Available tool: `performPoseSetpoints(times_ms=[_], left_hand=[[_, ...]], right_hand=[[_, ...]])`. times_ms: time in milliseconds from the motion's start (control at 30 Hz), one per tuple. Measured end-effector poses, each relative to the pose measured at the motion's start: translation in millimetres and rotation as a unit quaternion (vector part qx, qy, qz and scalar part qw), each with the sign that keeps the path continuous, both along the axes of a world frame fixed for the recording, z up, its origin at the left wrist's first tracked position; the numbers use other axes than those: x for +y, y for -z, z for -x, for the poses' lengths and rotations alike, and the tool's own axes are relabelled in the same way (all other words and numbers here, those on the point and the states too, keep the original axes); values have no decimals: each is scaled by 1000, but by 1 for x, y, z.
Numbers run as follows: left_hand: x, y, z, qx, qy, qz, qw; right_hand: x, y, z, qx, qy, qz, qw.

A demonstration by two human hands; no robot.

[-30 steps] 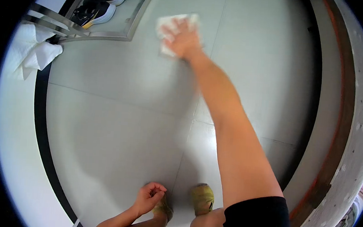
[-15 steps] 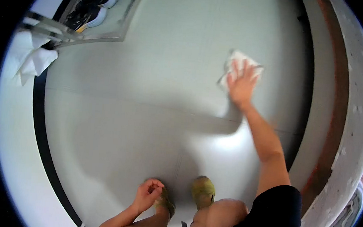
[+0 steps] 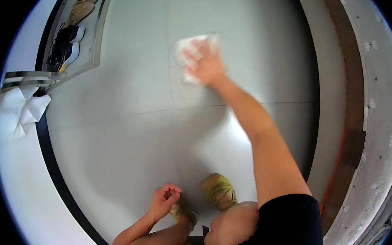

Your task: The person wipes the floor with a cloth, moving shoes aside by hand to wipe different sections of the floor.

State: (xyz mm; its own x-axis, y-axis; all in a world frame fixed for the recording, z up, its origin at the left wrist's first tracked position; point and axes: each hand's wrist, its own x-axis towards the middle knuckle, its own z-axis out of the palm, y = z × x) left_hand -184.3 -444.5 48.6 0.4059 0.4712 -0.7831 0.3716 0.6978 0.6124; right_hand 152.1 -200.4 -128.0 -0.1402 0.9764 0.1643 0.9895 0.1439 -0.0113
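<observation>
My right hand (image 3: 204, 62) lies with its fingers spread on a white cloth (image 3: 187, 48), pressing it against the grey tiled floor (image 3: 127, 141). Motion blurs both the fingers and the cloth. The right arm reaches far forward from a black sleeve. Loosely curled, my left hand (image 3: 166, 199) hovers by the left knee, and nothing shows in its fingers. Below it are my feet in yellow-green slippers (image 3: 220, 191).
A low metal-framed shoe rack (image 3: 97, 49) at the upper left holds black sneakers (image 3: 68, 45) and tan shoes (image 3: 82, 11). White cloth (image 3: 24, 107) hangs beside it. Along the right runs a bed edge with patterned fabric (image 3: 374, 111) above a brown strip (image 3: 354, 132).
My right hand has slid the white cloth leftward and farther forward over the floor. The view has shifted, showing more of the shoe rack. My left hand keeps its curled pose.
</observation>
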Motion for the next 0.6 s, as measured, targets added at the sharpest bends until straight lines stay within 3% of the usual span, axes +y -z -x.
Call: performPoseSetpoints(times_ms=[33,67,133,267,300,400,500,600], left_hand=[[-2,-1,6,-1,-27,-2,1000],[-4,0,11,-5,-53,-3,999],[-9,-1,19,-3,-92,1,996],[-19,-2,28,7,-101,20,995],[-17,0,28,6,-90,19,996],[-6,2,11,9,-51,28,998],[-3,8,-13,-15,24,14,999],[-12,25,-24,-47,78,19,996]], right_hand=[[3,3,-32,18,72,-14,997],[-4,-2,-64,-49,110,-1,993],[-26,-2,-118,0,196,34,980],[-70,-7,-116,36,282,52,957],[-81,-10,-94,-36,264,61,962],[-123,-35,-7,-56,100,114,987],[-180,-49,63,89,-70,156,981],[-192,-49,56,140,-159,176,961]])
